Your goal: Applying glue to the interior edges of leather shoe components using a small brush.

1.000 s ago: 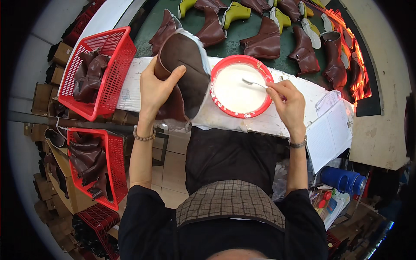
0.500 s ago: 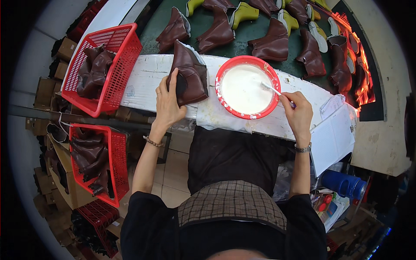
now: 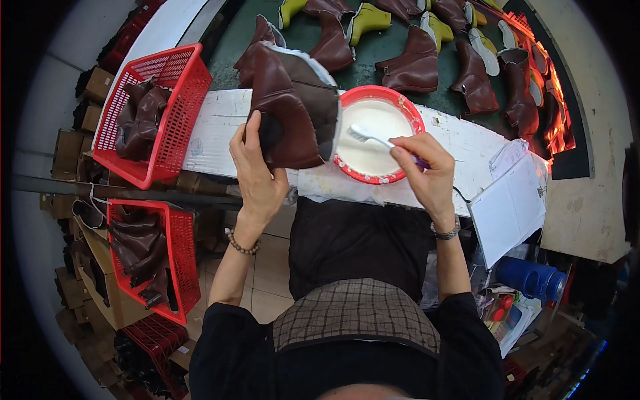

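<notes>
My left hand [image 3: 259, 175] grips a brown leather boot upper [image 3: 293, 127] by its lower left side, with fingers wrapped at the dark patch there. The upper is tilted, and its pale fuzzy lining edge shows at the top. In my right hand [image 3: 427, 172] is a toothbrush [image 3: 371, 136], white at the head with a purple handle. Its bristles are over a red basin [image 3: 419, 113] that holds a thick white liquid [image 3: 373, 115]. The boot upper overlaps the basin's left rim in the view.
A white work board [image 3: 460, 150] lies before me, with papers [image 3: 510, 207] at its right end. Beyond, brown boots [image 3: 410, 63] and yellow-green shoe lasts [image 3: 369, 23] stand on a green surface [image 3: 230, 57]. Red baskets [image 3: 190, 87] of boot uppers are at left, a blue bottle [image 3: 530, 277] at lower right.
My left hand has lifted the boot upper and turned it toward the basin, so more of its side shows. My right hand has moved left, raising the toothbrush out of the white liquid.
</notes>
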Action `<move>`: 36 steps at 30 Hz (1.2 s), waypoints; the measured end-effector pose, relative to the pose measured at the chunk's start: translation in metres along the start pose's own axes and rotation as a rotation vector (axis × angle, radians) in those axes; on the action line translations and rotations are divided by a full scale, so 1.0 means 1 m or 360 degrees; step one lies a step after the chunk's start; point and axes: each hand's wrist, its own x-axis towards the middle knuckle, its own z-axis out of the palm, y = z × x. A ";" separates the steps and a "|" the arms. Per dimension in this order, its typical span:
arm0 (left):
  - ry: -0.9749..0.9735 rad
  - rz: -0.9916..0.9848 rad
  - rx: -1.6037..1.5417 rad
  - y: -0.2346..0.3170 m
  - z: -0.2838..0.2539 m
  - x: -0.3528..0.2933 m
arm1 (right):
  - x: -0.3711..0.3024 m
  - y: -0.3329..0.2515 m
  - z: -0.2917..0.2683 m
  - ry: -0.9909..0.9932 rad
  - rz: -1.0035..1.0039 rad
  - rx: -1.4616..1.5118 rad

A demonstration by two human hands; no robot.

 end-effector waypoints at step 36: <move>-0.0055 -0.1161 -0.1970 -0.060 -0.028 -0.008 | 0.020 0.023 -0.046 -0.0151 -0.0041 -0.1109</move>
